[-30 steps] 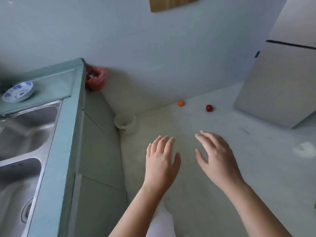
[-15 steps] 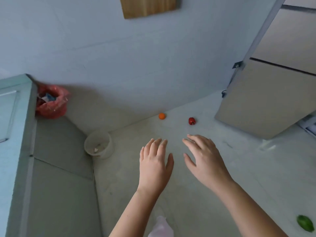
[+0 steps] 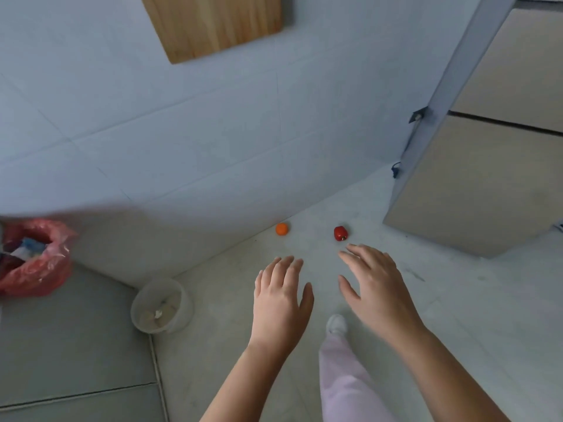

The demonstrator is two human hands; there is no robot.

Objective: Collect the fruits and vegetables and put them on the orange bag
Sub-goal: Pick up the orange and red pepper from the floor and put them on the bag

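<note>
A small orange fruit (image 3: 281, 229) lies on the pale floor close to the tiled wall. To its right sits a small red pepper (image 3: 340, 233). My left hand (image 3: 281, 300) is stretched forward over the floor, palm down, fingers apart, holding nothing. My right hand (image 3: 376, 283) reaches out beside it, empty too, its fingertips just short of the red pepper. No orange bag shows apart from a reddish plastic bag at the left edge.
A reddish plastic bag (image 3: 36, 258) with rubbish hangs at the left by a grey cabinet (image 3: 70, 345). A white bucket (image 3: 161, 304) stands on the floor beside it. A beige fridge (image 3: 487, 184) fills the right. My leg and white shoe (image 3: 336, 324) are below.
The view has swung right and closer: the sink counter has left the frame, the fruit and pepper appear nearer to my hands, and my foot has come into view.
</note>
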